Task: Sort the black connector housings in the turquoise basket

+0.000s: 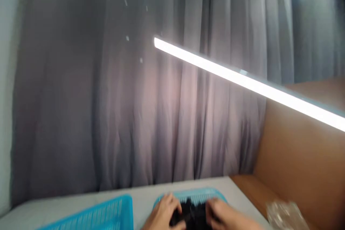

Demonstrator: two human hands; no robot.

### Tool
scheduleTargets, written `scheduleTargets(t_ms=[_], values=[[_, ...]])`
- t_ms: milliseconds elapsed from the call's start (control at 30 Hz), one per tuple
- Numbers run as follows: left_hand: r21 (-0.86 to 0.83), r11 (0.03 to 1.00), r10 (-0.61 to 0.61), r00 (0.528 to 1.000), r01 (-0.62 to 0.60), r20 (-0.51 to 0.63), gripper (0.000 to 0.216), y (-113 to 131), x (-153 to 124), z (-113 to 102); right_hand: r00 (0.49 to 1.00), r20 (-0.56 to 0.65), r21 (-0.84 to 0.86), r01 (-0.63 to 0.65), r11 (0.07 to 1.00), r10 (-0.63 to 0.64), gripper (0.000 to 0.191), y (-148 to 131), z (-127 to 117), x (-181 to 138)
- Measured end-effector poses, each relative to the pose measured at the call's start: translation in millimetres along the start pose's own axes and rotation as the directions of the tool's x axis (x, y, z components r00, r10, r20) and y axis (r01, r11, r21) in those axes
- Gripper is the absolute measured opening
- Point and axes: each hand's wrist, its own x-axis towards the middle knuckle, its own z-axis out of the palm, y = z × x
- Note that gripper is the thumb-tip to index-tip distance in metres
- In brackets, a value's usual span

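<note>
Low in the head view, a light-blue basket (207, 190) holds a heap of black things (192, 215), too blurred to name. My left hand (164, 211) reaches over the heap's left side, fingers and thumb apart, with black between them; I cannot tell whether it grips any. At the right side, my right hand (223, 214) is smeared by motion, its fingers curled in against the black things. Whatever it may hold is hidden. The lower part of both hands and the basket's front fall outside the picture.
A brighter blue basket (128, 212) stands to the left on the white table (145, 191). Something clear and crinkled, like a plastic bag (287, 217), lies at lower right beside a brown panel (304, 143). Grey curtains (161, 115) hang behind; a lit tube lamp (242, 79) crosses the view.
</note>
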Motion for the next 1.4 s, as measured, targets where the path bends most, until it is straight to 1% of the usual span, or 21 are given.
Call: scheduleTargets(t_ms=[33, 100, 167, 200, 267, 367, 467, 567, 633, 700, 733, 800, 833, 867, 933, 1000, 1100, 1167, 1233, 1267, 1400], values=[[0.005, 0.998, 0.055, 0.998, -0.055, -0.006, 0.017, 6.9, -3.0, 4.2, 0.999, 0.028, 0.003, 0.033, 0.999, -0.033, 0.007, 2.6, -2.0, -11.9], [0.025, 0.987, 0.158, 0.987, -0.157, -0.026, 0.013, 16.8, -2.3, 8.6, 0.995, 0.046, 0.040, 0.083, 0.996, -0.085, 0.008, 9.2, -12.3, -27.1], [0.074, 0.970, 0.234, 0.972, -0.232, -0.018, 0.013, 18.9, 5.6, 11.4, 0.995, 0.014, 0.094, 0.102, 0.990, -0.104, 0.013, 19.2, -24.4, -30.6], [0.105, 0.966, 0.241, 0.970, -0.238, -0.022, 0.013, 17.8, 10.0, 12.9, 0.995, 0.007, 0.091, 0.102, 0.991, -0.103, 0.015, 24.7, -29.4, -30.3], [0.149, 0.967, 0.217, 0.974, -0.206, -0.068, 0.013, 14.0, 16.3, 15.9, 0.994, -0.026, 0.061, 0.112, 0.992, -0.111, 0.019, 34.4, -36.9, -30.2], [0.172, 0.981, 0.114, 0.983, -0.089, -0.145, 0.013, 6.2, 20.1, 19.1, 0.995, -0.058, -0.031, 0.081, 0.996, -0.083, 0.017, 43.8, -43.4, -33.8], [0.160, 0.987, 0.031, 0.989, -0.008, -0.142, 0.015, -1.8, 23.5, 19.7, 0.995, -0.076, -0.144, 0.059, 0.988, -0.071, 0.017, 46.5, -45.6, -37.1], [0.082, 0.996, 0.045, 0.985, -0.032, -0.168, 0.022, 1.6, 26.2, 19.2, 0.983, -0.143, -0.227, 0.082, 0.970, -0.117, 0.020, 39.3, -42.0, -35.5], [0.046, 0.994, 0.106, 0.974, -0.098, -0.203, 0.021, 13.6, 25.1, 20.4, 0.979, -0.125, -0.218, 0.130, 0.967, -0.160, 0.020, 29.5, -34.6, -31.4], [0.062, 0.976, 0.215, 0.961, -0.207, -0.175, 0.023, 29.4, 21.2, 24.3, 0.983, -0.077, -0.203, 0.149, 0.968, -0.167, 0.020, 19.2, -24.4, -25.9], [0.083, 0.959, 0.279, 0.952, -0.270, -0.126, 0.025, 36.5, 18.6, 27.4, 0.987, -0.069, -0.219, 0.128, 0.967, -0.146, 0.022, 15.0, -19.2, -23.3], [0.132, 0.922, 0.367, 0.930, -0.363, -0.008, 0.029, 45.9, 13.8, 34.5, 0.994, -0.089, -0.276, 0.036, 0.960, -0.063, 0.029, 10.4, -11.1, -19.2], [0.156, 0.910, 0.384, 0.923, -0.385, 0.034, 0.030, 47.5, 12.0, 37.8, 0.994, -0.107, -0.304, -0.019, 0.952, -0.015, 0.034, 10.0, -8.9, -18.1], [0.179, 0.902, 0.388, 0.920, -0.392, 0.056, 0.031, 47.2, 10.9, 40.6, 0.992, -0.123, -0.324, -0.070, 0.943, 0.031, 0.039, 10.6, -8.1, -17.5], [0.222, 0.891, 0.396, 0.917, -0.397, 0.051, 0.032, 43.3, 10.5, 43.2, 0.987, -0.130, -0.336, -0.135, 0.932, 0.097, 0.044, 13.6, -9.7, -17.8], [0.264, 0.875, 0.411, 0.911, -0.405, 0.035, 0.034, 38.7, 11.7, 42.1, 0.986, -0.116, -0.323, -0.151, 0.934, 0.120, 0.047, 16.8, -13.7, -18.9], [0.349, 0.852, 0.409, 0.912, -0.390, 0.019, 0.035, 35.9, 13.3, 37.0, 0.980, -0.133, -0.293, -0.181, 0.939, 0.147, 0.051, 20.3, -19.1, -20.0], [0.409, 0.835, 0.397, 0.918, -0.369, 0.018, 0.036, 35.8, 13.3, 34.3, 0.975, -0.144, -0.265, -0.201, 0.943, 0.168, 0.041, 22.2, -21.7, -20.5], [0.444, 0.821, 0.390, 0.920, -0.359, 0.022, 0.038, 35.4, 12.9, 33.3, 0.976, -0.128, -0.231, -0.202, 0.952, 0.176, 0.025, 24.3, -24.5, -21.3], [0.447, 0.820, 0.388, 0.921, -0.357, 0.024, 0.038, 34.9, 12.6, 33.4, 0.978, -0.111, -0.217, -0.196, 0.956, 0.175, 0.021, 25.3, -26.0, -21.9], [0.389, 0.853, 0.368, 0.930, -0.347, 0.023, 0.039, 34.6, 10.8, 35.1, 0.988, -0.079, -0.218, -0.148, 0.965, 0.134, 0.022, 28.2, -32.2, -24.4]])
